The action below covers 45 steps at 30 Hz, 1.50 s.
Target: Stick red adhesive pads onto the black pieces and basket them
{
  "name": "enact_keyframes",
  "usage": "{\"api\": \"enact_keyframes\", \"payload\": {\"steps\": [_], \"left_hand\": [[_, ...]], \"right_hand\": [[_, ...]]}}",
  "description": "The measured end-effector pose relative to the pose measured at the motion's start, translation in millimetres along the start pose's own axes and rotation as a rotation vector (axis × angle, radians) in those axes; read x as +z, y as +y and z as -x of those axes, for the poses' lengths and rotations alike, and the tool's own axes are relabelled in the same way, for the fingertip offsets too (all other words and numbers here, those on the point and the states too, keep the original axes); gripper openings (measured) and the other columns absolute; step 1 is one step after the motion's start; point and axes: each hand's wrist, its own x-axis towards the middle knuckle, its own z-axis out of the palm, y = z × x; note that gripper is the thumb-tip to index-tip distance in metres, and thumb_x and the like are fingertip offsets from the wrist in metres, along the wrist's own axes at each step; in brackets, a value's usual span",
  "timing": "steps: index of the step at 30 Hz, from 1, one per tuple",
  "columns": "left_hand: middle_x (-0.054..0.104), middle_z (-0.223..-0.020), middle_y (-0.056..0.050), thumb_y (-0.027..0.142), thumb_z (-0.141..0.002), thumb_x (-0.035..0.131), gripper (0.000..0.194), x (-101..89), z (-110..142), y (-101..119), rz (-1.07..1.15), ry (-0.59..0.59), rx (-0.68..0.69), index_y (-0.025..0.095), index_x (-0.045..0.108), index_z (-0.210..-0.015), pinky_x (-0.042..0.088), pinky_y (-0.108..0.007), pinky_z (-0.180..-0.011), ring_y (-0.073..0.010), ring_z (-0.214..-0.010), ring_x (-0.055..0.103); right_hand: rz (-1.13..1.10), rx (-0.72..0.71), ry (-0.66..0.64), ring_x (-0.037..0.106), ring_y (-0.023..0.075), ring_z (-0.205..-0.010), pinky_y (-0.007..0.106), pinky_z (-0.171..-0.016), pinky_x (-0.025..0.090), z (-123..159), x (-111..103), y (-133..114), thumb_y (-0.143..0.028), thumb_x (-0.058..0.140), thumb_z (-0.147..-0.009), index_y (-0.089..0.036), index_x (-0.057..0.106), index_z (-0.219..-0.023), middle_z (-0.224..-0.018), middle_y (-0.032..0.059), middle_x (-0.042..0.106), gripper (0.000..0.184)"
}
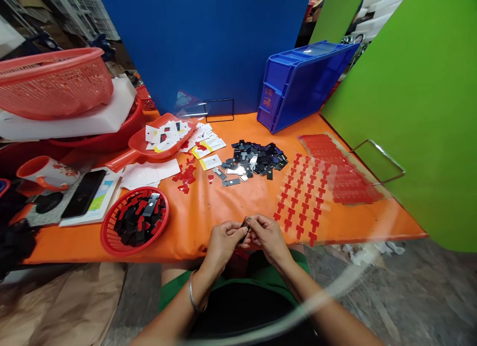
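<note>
Both hands meet at the front edge of the orange table. My left hand pinches a small black flat piece, partly hidden by the fingers. From the other side, my right hand closes its thumb and fingertips on the same piece. Just right of the hands lies a clear sheet with rows of red T-shaped stickers. Beyond them is a heap of black flat pieces. Loose red T-shaped bits are scattered to its left. A red basket on the left holds black pieces, some with red on them.
A red dustpan full of paper scraps lies at the back left. Near it are a phone, a mug and stacked baskets. A blue crate stands at the back right, beside a green panel. More red sheets lie right.
</note>
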Motion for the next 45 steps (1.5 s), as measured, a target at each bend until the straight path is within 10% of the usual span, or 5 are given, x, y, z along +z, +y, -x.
{"api": "enact_keyframes", "payload": {"steps": [5, 13, 25, 34, 45], "left_hand": [[0.067, -0.066, -0.005, 0.036, -0.067, 0.070, 0.027, -9.3, -5, 5, -0.232, -0.001, 0.042, 0.013, 0.064, -0.077, 0.053, -0.028, -0.060, -0.0157, -0.059, 0.063], [0.061, -0.074, -0.006, 0.024, -0.082, 0.056, 0.015, -31.5, -20, 13, -1.224, 0.299, 0.702, 0.019, 0.070, -0.082, 0.043, -0.033, -0.074, -0.0210, -0.079, 0.055], [0.060, -0.075, -0.005, 0.025, -0.085, 0.054, 0.018, -37.7, -28, -1, -1.210, 0.287, 0.755, 0.017, 0.069, -0.088, 0.043, -0.030, -0.072, -0.0188, -0.076, 0.055], [0.066, -0.081, -0.005, 0.031, -0.079, 0.059, 0.017, -32.0, -28, 14, -0.948, 0.244, 0.563, 0.017, 0.069, -0.084, 0.045, -0.030, -0.070, -0.0181, -0.075, 0.060], [0.068, -0.076, -0.008, 0.016, -0.077, 0.062, 0.014, 18.9, -34, 8, -0.096, -0.082, -0.022, 0.010, 0.057, -0.088, 0.056, -0.027, -0.063, -0.0131, -0.062, 0.065]], "right_hand": [[0.192, -0.104, -0.021, 0.044, 0.0097, -0.045, 0.022, -0.044, 0.036, -4, -3, 2, -0.051, 0.054, -0.080, -0.018, 0.061, -0.071, -0.051, -0.0032, 0.050, 0.035], [0.909, -0.809, -0.021, 0.050, 0.0227, -0.100, 0.042, -0.087, 0.046, -12, -14, 13, -0.012, 0.037, -0.089, -0.025, 0.049, -0.130, -0.110, 0.0102, 0.057, 0.045], [1.363, -0.847, -0.064, 0.046, 0.0279, -0.094, 0.045, -0.076, 0.049, -20, -9, 23, -0.009, 0.037, -0.086, -0.016, 0.048, -0.131, -0.118, 0.0161, 0.054, 0.046], [0.972, -0.742, 0.168, 0.053, 0.0224, -0.091, 0.037, -0.079, 0.046, -2, -42, -5, -0.016, 0.044, -0.086, -0.017, 0.056, -0.104, -0.095, 0.0103, 0.059, 0.021], [1.130, -0.285, 0.334, 0.055, 0.0193, -0.078, 0.030, -0.069, 0.042, -11, -77, -12, -0.019, 0.053, -0.079, -0.018, 0.056, -0.078, -0.085, 0.0065, 0.057, 0.003]]}}
